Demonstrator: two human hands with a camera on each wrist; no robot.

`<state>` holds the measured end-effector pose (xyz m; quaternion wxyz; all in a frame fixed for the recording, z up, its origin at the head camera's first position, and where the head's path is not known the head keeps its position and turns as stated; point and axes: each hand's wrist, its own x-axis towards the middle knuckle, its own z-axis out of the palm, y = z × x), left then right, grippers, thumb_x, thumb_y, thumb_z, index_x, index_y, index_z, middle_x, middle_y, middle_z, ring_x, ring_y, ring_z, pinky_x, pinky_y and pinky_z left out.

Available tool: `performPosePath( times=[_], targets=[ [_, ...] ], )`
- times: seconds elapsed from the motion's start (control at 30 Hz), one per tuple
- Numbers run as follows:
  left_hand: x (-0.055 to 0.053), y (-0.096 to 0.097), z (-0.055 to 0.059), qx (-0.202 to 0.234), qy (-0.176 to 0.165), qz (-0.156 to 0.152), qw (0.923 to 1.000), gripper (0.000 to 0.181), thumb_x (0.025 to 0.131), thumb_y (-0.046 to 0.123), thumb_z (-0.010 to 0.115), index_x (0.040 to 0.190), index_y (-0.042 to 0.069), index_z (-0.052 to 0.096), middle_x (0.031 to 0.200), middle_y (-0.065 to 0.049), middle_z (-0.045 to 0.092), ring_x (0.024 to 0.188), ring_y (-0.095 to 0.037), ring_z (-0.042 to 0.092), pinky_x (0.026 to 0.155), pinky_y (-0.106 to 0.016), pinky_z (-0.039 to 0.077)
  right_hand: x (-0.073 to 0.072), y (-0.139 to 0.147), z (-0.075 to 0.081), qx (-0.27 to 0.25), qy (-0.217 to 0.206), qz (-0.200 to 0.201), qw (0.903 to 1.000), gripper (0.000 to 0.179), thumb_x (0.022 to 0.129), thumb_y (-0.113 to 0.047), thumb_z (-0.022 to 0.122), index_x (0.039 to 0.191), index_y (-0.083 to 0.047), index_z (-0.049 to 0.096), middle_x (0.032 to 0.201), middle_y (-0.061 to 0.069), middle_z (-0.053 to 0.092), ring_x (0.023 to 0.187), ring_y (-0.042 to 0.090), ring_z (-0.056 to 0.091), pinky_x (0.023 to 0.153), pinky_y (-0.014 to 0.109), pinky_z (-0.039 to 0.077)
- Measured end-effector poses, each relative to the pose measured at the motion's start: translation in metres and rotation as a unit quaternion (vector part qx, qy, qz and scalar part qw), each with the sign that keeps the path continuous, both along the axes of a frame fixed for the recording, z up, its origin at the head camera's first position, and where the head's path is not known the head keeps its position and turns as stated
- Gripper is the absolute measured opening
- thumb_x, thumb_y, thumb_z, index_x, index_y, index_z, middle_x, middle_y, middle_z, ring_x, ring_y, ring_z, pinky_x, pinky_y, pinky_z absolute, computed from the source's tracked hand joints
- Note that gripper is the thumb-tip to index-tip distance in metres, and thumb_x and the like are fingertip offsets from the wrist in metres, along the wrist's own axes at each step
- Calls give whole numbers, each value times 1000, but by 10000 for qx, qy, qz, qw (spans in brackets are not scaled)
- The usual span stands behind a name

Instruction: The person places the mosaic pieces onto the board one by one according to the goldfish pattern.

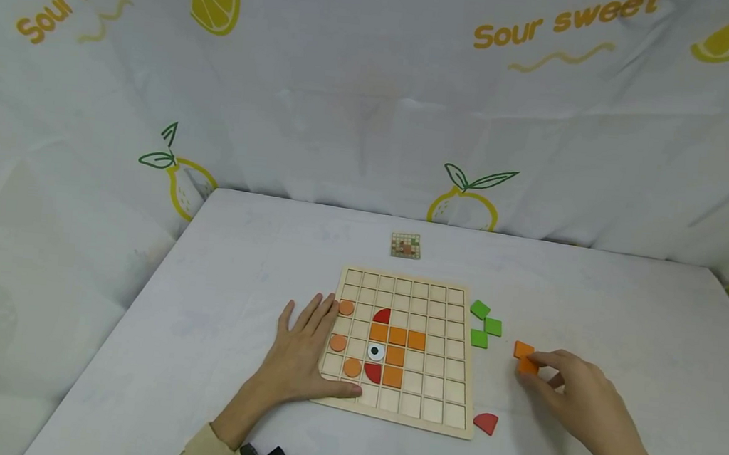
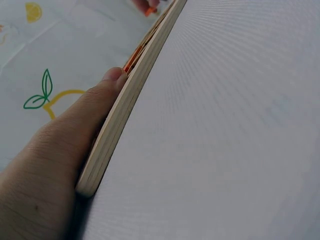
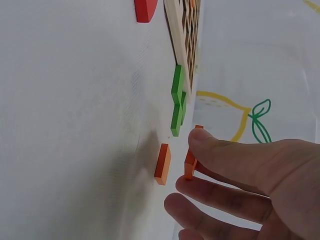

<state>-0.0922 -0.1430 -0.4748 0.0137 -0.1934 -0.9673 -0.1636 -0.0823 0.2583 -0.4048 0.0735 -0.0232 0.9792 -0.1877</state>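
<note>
OK, head view: L hand (image 1: 304,358) is unclenched, fingers straight & spread along the left edge of a pale wooden grid board (image 1: 431,409), thumb out over its near-left corner. R hand (image 1: 588,402) pinches an orange square tile (image 1: 528,367) btwn thumb & fingers, to the right of the board. A 2nd orange square tile (image 1: 523,349) lies just beyond it on the white tabletop (image 1: 200,357). Three green square tiles (image 1: 493,327) are near the board's right edge; a loose red quarter-circle tile (image 1: 486,423) sits by its near-right corner.

On the board: five orange squares (image 1: 397,336), i.e. 3 in a row + 2 in a column under the middle one; a white disc w/ black dot (image 1: 376,352) left of the column; two red quarter-circles (image 1: 382,316), one above the row's left end, one below the disc; three orange discs (image 1: 338,342) twd the left side. Small card w/ grid pattern (image 1: 406,245) behind the board.

L wrist view: thumb rests along the board's edge; R hand blurred up top.

R wrist view: thumb & fingertips hold the tile edge-on, w/ a gap btwn it & the 2nd orange one; green tiles beyond.
</note>
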Motion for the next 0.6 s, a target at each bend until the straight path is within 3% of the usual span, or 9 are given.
performPosePath(
  times=[0.33, 0.6],
  targets=[
    [0, 0, -1, -38, 16, 9, 10000, 135, 64, 88, 66, 164, 8, 21, 172, -10, 21, 161, -32, 17, 123, -70, 6, 2, -16, 6, -77, 351, 134, 9993, 38, 87, -17, 80, 121, 0, 74, 109, 17, 76, 78, 20, 68, 58, 30, 46],
    [0, 0, -1, -50, -14, 14, 10000, 135, 64, 87, 66, 164, 8, 21, 172, -10, 20, 161, -32, 17, 123, -70, 6, 4, -35, 11, -259, 627, 423, 9968, 28, 86, -17, 80, 112, -6, 78, 107, 9, 78, 78, 17, 69, 59, 30, 47]
  ],
)
